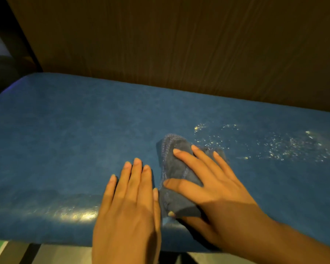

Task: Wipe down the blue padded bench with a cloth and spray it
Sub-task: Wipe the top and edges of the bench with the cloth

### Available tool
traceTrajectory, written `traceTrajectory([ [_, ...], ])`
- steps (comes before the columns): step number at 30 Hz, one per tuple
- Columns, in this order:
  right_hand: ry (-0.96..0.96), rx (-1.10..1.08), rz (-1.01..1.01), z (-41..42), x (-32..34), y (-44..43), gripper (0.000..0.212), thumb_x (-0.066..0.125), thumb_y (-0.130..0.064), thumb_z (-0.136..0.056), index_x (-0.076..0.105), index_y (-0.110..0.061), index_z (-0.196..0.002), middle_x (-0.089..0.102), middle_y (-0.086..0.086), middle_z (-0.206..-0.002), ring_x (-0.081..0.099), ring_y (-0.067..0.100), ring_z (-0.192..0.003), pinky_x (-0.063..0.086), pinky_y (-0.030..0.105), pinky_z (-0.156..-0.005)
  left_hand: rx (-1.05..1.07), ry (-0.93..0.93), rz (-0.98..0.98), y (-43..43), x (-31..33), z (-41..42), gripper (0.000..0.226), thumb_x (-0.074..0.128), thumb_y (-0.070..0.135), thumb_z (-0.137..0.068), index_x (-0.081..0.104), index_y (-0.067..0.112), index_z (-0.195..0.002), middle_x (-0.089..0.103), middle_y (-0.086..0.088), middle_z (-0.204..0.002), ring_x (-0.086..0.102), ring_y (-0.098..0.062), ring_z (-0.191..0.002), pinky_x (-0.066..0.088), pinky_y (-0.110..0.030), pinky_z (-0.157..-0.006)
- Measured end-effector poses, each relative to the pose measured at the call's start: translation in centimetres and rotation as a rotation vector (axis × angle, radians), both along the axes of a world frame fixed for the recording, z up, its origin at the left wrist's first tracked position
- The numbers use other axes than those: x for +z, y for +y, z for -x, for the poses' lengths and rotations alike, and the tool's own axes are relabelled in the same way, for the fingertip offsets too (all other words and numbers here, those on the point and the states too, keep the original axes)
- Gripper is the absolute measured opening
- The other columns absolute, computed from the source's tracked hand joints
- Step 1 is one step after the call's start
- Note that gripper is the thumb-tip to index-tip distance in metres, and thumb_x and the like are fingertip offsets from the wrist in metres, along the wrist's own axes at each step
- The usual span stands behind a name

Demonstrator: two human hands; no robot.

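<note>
The blue padded bench (69,134) fills the middle of the view, running left to right. A bunched blue-grey cloth (171,168) lies on it right of centre. My right hand (213,189) presses flat on the cloth, fingers spread over it and thumb across its near part. My left hand (128,208) lies flat on the bench just left of the cloth, fingers together and holding nothing. Spray droplets (274,145) glisten on the bench right of the cloth. No spray bottle is in view.
A brown wood-grain wall (179,44) rises directly behind the bench. The bench's front edge (46,235) curves down to a pale floor (55,256). A wet shine (78,214) shows on the near left padding. A dark frame (13,35) stands at far left.
</note>
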State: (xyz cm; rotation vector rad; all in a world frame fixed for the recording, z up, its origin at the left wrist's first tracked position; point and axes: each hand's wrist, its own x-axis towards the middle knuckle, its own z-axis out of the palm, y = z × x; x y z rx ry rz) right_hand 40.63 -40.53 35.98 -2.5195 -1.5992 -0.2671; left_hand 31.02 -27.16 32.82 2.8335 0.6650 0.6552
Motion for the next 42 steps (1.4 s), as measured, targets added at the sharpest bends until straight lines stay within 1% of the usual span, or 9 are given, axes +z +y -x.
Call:
traceTrajectory([
  [4, 0.094, -0.073, 0.062, -2.6, 0.9, 2.7, 0.043, 0.039, -0.060, -0.079, 0.056, -0.039, -0.112, 0.047, 0.008, -0.145, 0.042, 0.040, -0.133, 0.034, 0.064, -0.102, -0.016, -0.015, -0.080, -0.2, -0.4, 0.2, 0.071, 0.008, 0.028, -0.100, 0.070, -0.006, -0.105, 0.068, -0.024, -0.114, 0.066, -0.042, -0.103, 0.021, -0.031, -0.106],
  [8, 0.149, -0.198, 0.124, -6.0, 1.6, 6.5, 0.058, 0.033, -0.067, -0.079, 0.052, -0.035, -0.124, 0.025, 0.005, -0.157, 0.022, 0.038, -0.143, 0.018, 0.061, -0.111, -0.066, -0.003, -0.141, -0.7, -0.4, 0.2, 0.044, 0.040, 0.014, -0.079, 0.071, -0.009, -0.100, 0.069, -0.028, -0.109, 0.068, -0.043, -0.098, 0.050, -0.048, -0.088],
  [15, 0.200, -0.463, 0.141, -14.3, 2.5, 9.5, 0.051, 0.040, -0.062, -0.087, 0.050, -0.030, -0.125, 0.028, 0.009, -0.152, 0.027, 0.041, -0.136, 0.020, 0.063, -0.107, -0.088, 0.257, -0.075, -0.3, 2.1, 0.4, 0.042, 0.063, -0.008, -0.058, 0.067, -0.019, -0.098, 0.066, -0.038, -0.104, 0.066, -0.052, -0.093, 0.051, -0.061, -0.069],
  [21, 0.141, -0.461, 0.048, -16.6, 1.3, 8.5, 0.048, 0.038, -0.062, -0.088, 0.049, -0.029, -0.122, 0.038, 0.011, -0.143, 0.038, 0.040, -0.127, 0.029, 0.060, -0.101, -0.055, 0.282, -0.086, -2.0, 1.7, -0.4, 0.052, 0.024, -0.005, -0.070, 0.061, -0.028, -0.097, 0.059, -0.048, -0.103, 0.059, -0.063, -0.092, 0.043, -0.071, -0.066],
  [26, 0.113, -0.295, 0.046, -12.8, 1.4, 6.7, 0.048, 0.039, -0.065, -0.085, 0.051, -0.029, -0.115, 0.040, 0.009, -0.142, 0.039, 0.038, -0.128, 0.029, 0.059, -0.101, 0.018, 0.191, -0.145, -2.5, 1.1, -0.8, 0.053, 0.021, -0.005, -0.069, 0.059, -0.030, -0.096, 0.059, -0.049, -0.102, 0.060, -0.063, -0.090, 0.045, -0.070, -0.065],
  [32, 0.113, -0.110, 0.065, -8.1, 1.6, 2.8, 0.047, 0.041, -0.063, -0.085, 0.052, -0.032, -0.118, 0.032, 0.005, -0.149, 0.031, 0.036, -0.133, 0.022, 0.058, -0.103, 0.119, 0.296, -0.108, -3.2, 1.2, -1.8, 0.052, 0.022, -0.005, -0.067, 0.060, -0.031, -0.091, 0.060, -0.050, -0.097, 0.061, -0.063, -0.085, 0.046, -0.068, -0.061],
  [35, 0.124, -0.075, 0.088, -6.7, 1.7, 1.2, 0.048, 0.041, -0.062, -0.086, 0.051, -0.032, -0.121, 0.027, 0.005, -0.153, 0.023, 0.038, -0.139, 0.015, 0.061, -0.108, 0.182, 0.448, -0.151, -3.5, 1.4, -1.7, 0.048, 0.028, -0.004, -0.070, 0.060, -0.028, -0.097, 0.059, -0.047, -0.104, 0.061, -0.060, -0.093, 0.047, -0.066, -0.068],
  [39, 0.159, -0.015, 0.086, -4.5, 1.4, -1.6, 0.047, 0.040, -0.062, -0.084, 0.054, -0.031, -0.117, 0.030, 0.007, -0.152, 0.021, 0.040, -0.140, 0.013, 0.065, -0.109, 0.288, 0.429, -0.202, -3.9, 1.9, -1.7, 0.067, 0.056, -0.001, -0.076, 0.035, -0.010, -0.139, 0.030, -0.028, -0.150, 0.030, -0.042, -0.140, 0.024, -0.060, -0.108],
  [42, 0.136, 0.017, 0.034, -3.8, 0.7, -4.0, 0.044, 0.038, -0.061, -0.080, 0.059, -0.032, -0.106, 0.044, 0.007, -0.144, 0.036, 0.041, -0.135, 0.023, 0.067, -0.105, 0.229, 0.230, -0.153, -5.8, 1.2, -2.0, 0.056, 0.054, -0.003, -0.070, 0.049, -0.008, -0.126, 0.052, -0.029, -0.134, 0.051, -0.044, -0.124, 0.019, -0.058, -0.103],
])
